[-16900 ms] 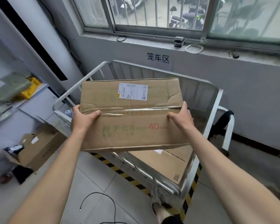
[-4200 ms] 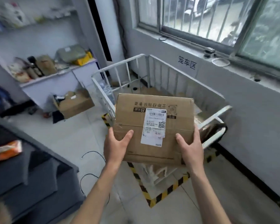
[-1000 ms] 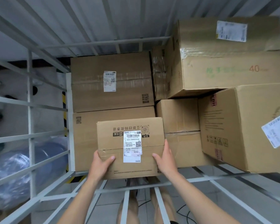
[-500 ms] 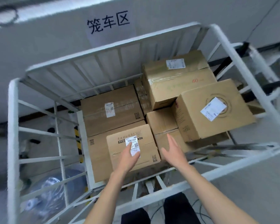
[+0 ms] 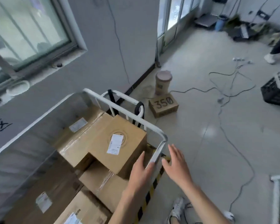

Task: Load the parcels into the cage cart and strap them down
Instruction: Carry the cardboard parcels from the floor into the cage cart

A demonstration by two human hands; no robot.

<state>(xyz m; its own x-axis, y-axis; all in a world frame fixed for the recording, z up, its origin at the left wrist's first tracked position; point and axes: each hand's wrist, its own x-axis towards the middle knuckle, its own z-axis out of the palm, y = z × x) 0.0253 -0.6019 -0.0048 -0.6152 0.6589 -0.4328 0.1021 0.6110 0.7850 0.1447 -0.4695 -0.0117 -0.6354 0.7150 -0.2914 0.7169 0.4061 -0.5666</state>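
The floor takes up the right half of the view, pale tile crossed by loose cables; on it, just beyond the cart's end, stands a shoe box marked 350 with a lidded cup on top. The cage cart stands against the wall under the window, its white top rail running back to a rounded end frame; the parcels are inside it, stacked in layers. The top parcel, with a round print and a white label, sits tilted on a taped parcel below it and touches the labelled parcel behind; a further one lies nearest the camera. A black strap hangs looped over the end frame, well clear of the load, and another dark band hangs just beside it; nothing crosses the parcels yet.

The left hand is spread flat with straight fingers at the cart's near corner post, on the parcel side; whether it touches post or parcel I cannot tell. The right hand is likewise wide and empty, outside the post.

Loading looks largely done, so the strapping step seems due; that calls for a reach along the rail to the strap, a firm grip, and drawing it over the tilted top parcel without tipping it.
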